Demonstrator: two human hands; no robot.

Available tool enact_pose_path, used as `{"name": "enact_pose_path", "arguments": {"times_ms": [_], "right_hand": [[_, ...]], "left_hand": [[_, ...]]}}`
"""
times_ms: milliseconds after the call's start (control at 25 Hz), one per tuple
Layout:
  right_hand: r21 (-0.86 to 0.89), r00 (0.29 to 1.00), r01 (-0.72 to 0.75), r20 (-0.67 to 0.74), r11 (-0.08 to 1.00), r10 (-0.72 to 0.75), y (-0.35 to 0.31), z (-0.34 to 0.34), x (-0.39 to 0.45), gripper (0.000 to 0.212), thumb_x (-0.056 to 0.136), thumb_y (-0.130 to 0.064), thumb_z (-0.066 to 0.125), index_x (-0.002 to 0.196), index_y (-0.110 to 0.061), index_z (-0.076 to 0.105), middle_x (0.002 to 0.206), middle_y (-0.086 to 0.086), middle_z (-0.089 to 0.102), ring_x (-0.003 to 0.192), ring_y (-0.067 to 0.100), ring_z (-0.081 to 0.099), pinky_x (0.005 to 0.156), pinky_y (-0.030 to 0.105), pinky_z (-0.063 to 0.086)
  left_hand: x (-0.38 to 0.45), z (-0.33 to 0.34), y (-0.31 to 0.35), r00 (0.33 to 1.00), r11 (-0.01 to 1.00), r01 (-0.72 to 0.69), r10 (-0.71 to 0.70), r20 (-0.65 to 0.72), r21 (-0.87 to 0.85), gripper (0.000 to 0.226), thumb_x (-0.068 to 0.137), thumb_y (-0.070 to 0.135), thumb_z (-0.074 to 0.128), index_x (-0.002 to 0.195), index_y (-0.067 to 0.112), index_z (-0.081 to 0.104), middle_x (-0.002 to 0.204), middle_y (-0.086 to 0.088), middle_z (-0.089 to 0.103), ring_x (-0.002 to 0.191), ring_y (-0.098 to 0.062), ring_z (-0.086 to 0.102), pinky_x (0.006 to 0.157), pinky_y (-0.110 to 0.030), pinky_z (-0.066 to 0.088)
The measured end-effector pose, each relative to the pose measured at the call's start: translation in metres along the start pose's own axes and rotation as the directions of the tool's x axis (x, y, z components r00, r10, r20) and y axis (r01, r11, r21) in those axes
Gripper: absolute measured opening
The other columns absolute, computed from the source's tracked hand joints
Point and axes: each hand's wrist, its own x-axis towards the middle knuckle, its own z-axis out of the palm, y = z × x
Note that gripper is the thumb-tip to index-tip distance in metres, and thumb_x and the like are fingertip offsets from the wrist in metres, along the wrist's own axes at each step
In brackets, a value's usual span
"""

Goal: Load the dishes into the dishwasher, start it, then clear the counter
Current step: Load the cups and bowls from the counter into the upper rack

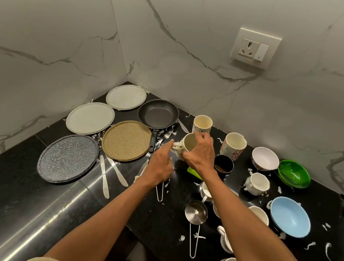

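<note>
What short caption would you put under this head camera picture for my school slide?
Both hands lift a cream mug above a black counter crowded with plates, bowls and cutlery.

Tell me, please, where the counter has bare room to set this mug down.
Bare counter lies left of the speckled plate, toward the near edge. Right of the knives, cups, bowls and scraps crowd everything.
</note>
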Motion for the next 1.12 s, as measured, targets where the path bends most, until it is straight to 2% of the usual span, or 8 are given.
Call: {"name": "enact_pose_path", "arguments": {"times_ms": [160,280,520,640,760,840,960,1120], "right_hand": [[0.257,0.979,-0.178,-0.053,0.950,0.198,-0.001,-0.021,-0.026,0.084,0.062,-0.046,0.089,0.134,-0.014,0.058,0.118,0.007,0.055,0.107,0.021,0.051,0.087,0.032,0.046],[0.453,0.941,-0.306,0.011,0.837,0.338,0.000,-0.037,-0.052,0.087,0.052,-0.056,0.086,0.127,-0.017,0.065,0.112,0.003,0.063,0.100,0.019,0.060,0.084,0.036,0.055],[0.813,0.827,-0.431,0.182,0.391,0.532,-0.002,-0.081,-0.130,0.034,0.067,-0.014,0.083,0.101,-0.013,0.078,0.089,0.008,0.077,0.085,0.029,0.074,0.077,0.042,0.061],[0.866,0.771,-0.442,0.235,0.233,0.591,0.001,-0.102,-0.174,0.023,0.075,-0.013,0.076,0.097,-0.011,0.078,0.086,0.012,0.077,0.077,0.026,0.072,0.070,0.037,0.059],[0.908,0.733,-0.384,0.187,0.171,0.654,0.016,-0.120,-0.221,0.016,0.083,-0.014,0.072,0.097,-0.009,0.075,0.094,0.015,0.077,0.081,0.023,0.072,0.074,0.035,0.058],[0.909,0.705,-0.353,0.102,0.222,0.702,0.030,-0.131,-0.250,0.013,0.087,-0.014,0.073,0.099,-0.008,0.075,0.095,0.014,0.077,0.084,0.024,0.073,0.075,0.036,0.060],[0.726,0.687,-0.423,-0.133,0.542,0.715,0.057,-0.145,-0.293,0.003,0.089,-0.019,0.073,0.091,-0.018,0.075,0.087,0.003,0.077,0.085,0.019,0.073,0.080,0.042,0.061],[0.442,0.674,-0.465,-0.384,0.767,0.631,0.077,-0.166,-0.364,0.054,0.083,-0.008,0.074,0.135,-0.011,0.060,0.131,0.001,0.061,0.117,0.012,0.061,0.101,0.038,0.054]], "left_hand": [[-0.010,-0.007,0.013,0.997,0.993,-0.079,0.079,-0.001,-0.089,0.068,0.089,-0.002,0.062,0.149,0.018,0.038,0.136,-0.001,0.056,0.122,-0.009,0.052,0.101,-0.022,0.045],[-0.022,-0.006,0.023,0.996,0.978,-0.058,0.071,0.059,-0.201,0.063,0.087,0.001,0.069,0.143,0.019,0.046,0.131,0.003,0.055,0.119,-0.010,0.054,0.101,-0.025,0.047],[-0.064,0.004,0.040,0.954,0.762,0.176,0.025,0.299,-0.623,0.066,0.083,-0.001,0.074,0.138,0.021,0.047,0.131,-0.015,0.053,0.114,-0.032,0.062,0.086,-0.040,0.059],[-0.092,0.014,0.060,0.950,0.755,0.170,0.044,0.308,-0.633,0.070,0.073,0.008,0.086,0.133,0.018,0.052,0.123,-0.011,0.061,0.109,-0.028,0.066,0.084,-0.041,0.061],[-0.122,0.036,0.086,0.955,0.810,0.127,0.056,0.292,-0.572,0.075,0.059,0.023,0.096,0.124,0.017,0.057,0.115,-0.008,0.066,0.100,-0.019,0.070,0.080,-0.039,0.062],[-0.141,0.055,0.103,0.961,0.862,0.100,0.045,0.273,-0.496,0.081,0.051,0.038,0.099,0.120,0.022,0.060,0.113,-0.001,0.067,0.099,-0.016,0.069,0.081,-0.037,0.062],[-0.171,0.081,0.127,0.964,0.919,-0.017,0.119,0.237,-0.394,0.078,0.050,0.037,0.099,0.117,0.024,0.062,0.110,0.007,0.064,0.103,-0.010,0.062,0.084,-0.022,0.054],[-0.220,0.113,0.157,0.927,0.936,-0.135,0.236,0.293,-0.325,0.081,0.049,0.032,0.097,0.121,0.024,0.062,0.116,0.004,0.062,0.107,-0.011,0.058,0.093,-0.030,0.052]]}}
